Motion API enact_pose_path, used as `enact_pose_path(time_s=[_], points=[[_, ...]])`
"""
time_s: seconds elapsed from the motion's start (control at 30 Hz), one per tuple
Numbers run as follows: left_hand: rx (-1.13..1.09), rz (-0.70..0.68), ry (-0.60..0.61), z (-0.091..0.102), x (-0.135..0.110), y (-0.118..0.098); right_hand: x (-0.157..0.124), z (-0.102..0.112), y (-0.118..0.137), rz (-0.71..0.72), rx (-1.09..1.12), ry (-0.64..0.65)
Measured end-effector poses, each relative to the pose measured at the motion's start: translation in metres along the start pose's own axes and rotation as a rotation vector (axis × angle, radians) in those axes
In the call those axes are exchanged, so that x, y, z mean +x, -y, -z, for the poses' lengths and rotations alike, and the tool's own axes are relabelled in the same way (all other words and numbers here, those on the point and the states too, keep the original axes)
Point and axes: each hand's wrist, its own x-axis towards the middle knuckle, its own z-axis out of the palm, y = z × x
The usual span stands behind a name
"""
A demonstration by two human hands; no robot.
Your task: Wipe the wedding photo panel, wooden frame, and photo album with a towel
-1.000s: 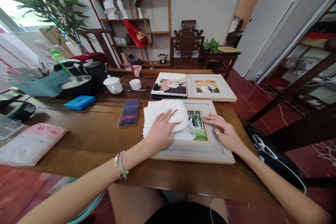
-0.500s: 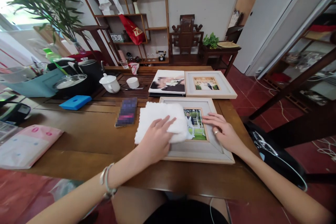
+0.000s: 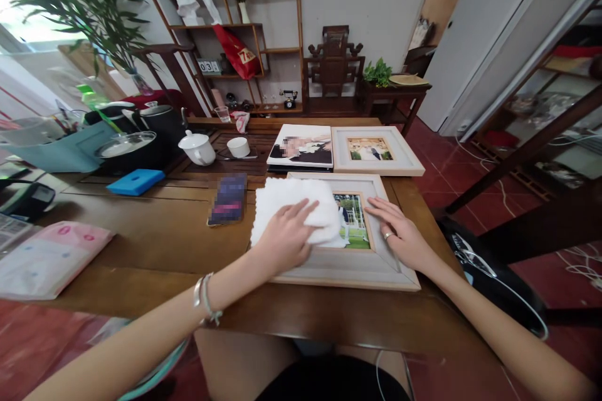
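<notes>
A white cloth (image 3: 282,200) with a scalloped edge lies over the left part of a pale picture frame (image 3: 324,268). My left hand (image 3: 288,235) rests on top of the cloth, its fingers spread and pressing down. Part of the photo (image 3: 355,222) in the frame shows to the right of the cloth, a person in front of green grass; the rest is covered. With fingers stretched out, my right hand (image 3: 397,232) lies flat on the frame's right border, fingertips at the photo's inner edge.
Behind stand a second framed photo (image 3: 404,150) and a white photo panel (image 3: 301,138). To the left are a dark blurred booklet (image 3: 228,199), a blue block (image 3: 136,182), a white lidded cup (image 3: 197,148), a small white bowl (image 3: 238,148) and a pink-and-white packet (image 3: 51,260).
My left hand and the white cloth have slid a little to the right and away from me, covering more of the photo. My right hand stays almost in place on the frame.
</notes>
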Motion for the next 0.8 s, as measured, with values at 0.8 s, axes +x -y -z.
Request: enact_pose_path(time_s=[0.8], points=[[0.057,-0.125,0.301,0.049,-0.053,-0.081,0.0,-0.001,0.004,-0.028,-0.068,0.004]])
